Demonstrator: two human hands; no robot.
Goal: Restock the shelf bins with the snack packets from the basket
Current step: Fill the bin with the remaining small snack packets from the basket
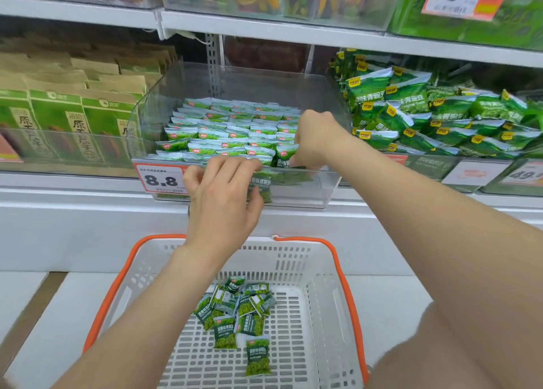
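The snack packets are small, light foil pillows, soft and a little slick, so take each by its crimped end or pinch it flat across the middle, never squeezing the filling. About a dozen lie loose in the basket at 6 o'clock, and rows of them stand on edge in the clear bin at 12 o'clock. Your right hand reaches over the bin's front wall, its grip closed on one packet at the right end of the front row. Your left hand sits at the bin's front edge with fingers curled — it seems to pinch another packet against the wall, though the plastic blurs this. The price tag at 9 o'clock is half covered. The bin's rear corners and the shelves beside it — smeared by motion — are hard to read.
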